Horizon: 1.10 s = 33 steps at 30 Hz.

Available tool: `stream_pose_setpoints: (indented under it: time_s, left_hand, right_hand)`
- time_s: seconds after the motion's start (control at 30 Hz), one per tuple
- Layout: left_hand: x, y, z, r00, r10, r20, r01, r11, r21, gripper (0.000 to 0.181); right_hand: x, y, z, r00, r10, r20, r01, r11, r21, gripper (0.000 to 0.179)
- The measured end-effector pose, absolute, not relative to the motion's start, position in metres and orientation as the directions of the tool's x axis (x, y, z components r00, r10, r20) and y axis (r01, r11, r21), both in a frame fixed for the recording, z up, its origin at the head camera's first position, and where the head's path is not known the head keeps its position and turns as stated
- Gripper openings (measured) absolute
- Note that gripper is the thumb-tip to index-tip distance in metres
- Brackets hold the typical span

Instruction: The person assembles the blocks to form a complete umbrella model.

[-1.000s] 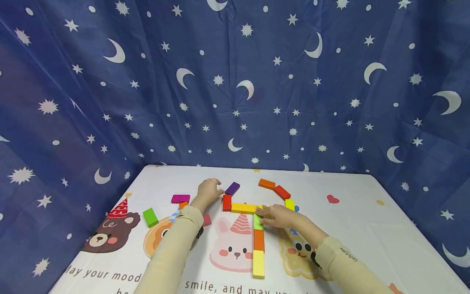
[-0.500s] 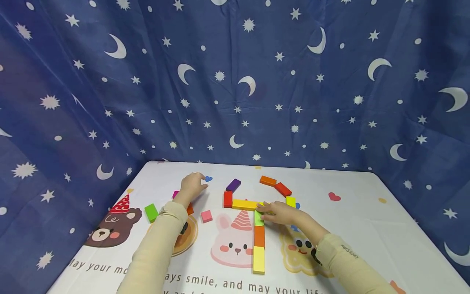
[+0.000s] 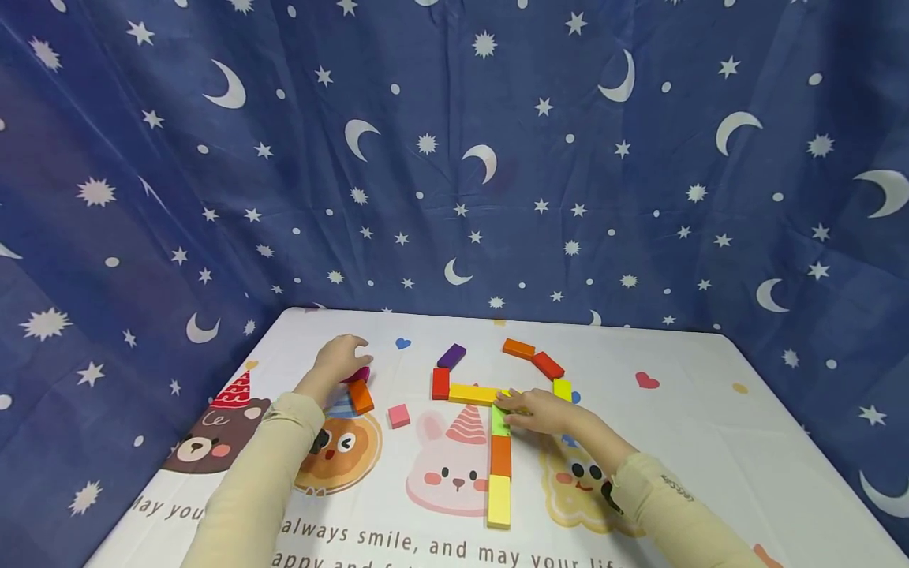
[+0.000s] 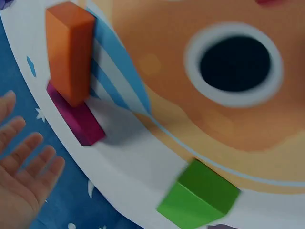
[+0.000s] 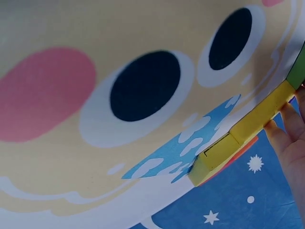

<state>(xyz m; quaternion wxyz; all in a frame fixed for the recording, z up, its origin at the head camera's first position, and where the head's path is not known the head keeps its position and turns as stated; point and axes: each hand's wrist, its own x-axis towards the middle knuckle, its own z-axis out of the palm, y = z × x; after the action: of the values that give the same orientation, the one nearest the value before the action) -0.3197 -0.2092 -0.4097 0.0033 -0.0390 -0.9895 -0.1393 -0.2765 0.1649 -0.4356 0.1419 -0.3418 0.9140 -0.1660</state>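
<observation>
My left hand (image 3: 339,363) hovers by a magenta block (image 3: 358,376), partly hidden under it in the head view. The left wrist view shows its fingers spread and apart from that block. Touching the magenta block is an orange block (image 4: 71,52). My right hand (image 3: 543,412) rests its fingertips where a lime green block (image 3: 500,422) meets a row of yellow blocks (image 3: 472,394). In the right wrist view its fingers lie along the side of a yellow block (image 5: 262,107). Below the lime block, an orange block (image 3: 500,457) and a yellow block (image 3: 499,503) continue the line.
A red block (image 3: 440,384) and a purple block (image 3: 450,356) extend the row's left end. Orange (image 3: 518,348), red (image 3: 548,364) and yellow (image 3: 562,390) blocks curve at the right. A pink block (image 3: 399,416) and a green block (image 4: 198,195) lie loose on the printed cloth.
My left hand has moved left, from beside the purple block to over the magenta block. My right hand has stayed in place on the blocks.
</observation>
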Motion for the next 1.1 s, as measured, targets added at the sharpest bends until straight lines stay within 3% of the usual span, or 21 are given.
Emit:
stream_pose_setpoints:
  time_s: [0.17,0.37,0.77,1.1]
  left_hand:
    - [-0.314,-0.222,-0.412,-0.985,0.164,0.049,0.171,0.929,0.328,0.039]
    - [-0.303,-0.227,-0.417,-0.977,0.181,0.116,0.211,0.911,0.353,0.037]
    - [-0.276,-0.227,-0.426,-0.968,0.221,0.120,0.251,0.885,0.392,0.040]
    - [-0.262,-0.232,-0.428,-0.935,0.330,0.128,0.353,0.837,0.418,0.039]
  right_hand:
    - [-0.276,0.165,-0.436,-0.726,-0.673,-0.142,-0.577,0.708,-0.408,0.046]
    - [-0.275,0.167,-0.437,-0.721,-0.682,-0.122,-0.587,0.694,-0.417,0.045]
    - [-0.273,0.167,-0.434,-0.734,-0.666,-0.134,-0.562,0.707,-0.430,0.045]
    - [-0.275,0.167,-0.435,-0.712,-0.690,-0.129,-0.580,0.682,-0.445,0.046]
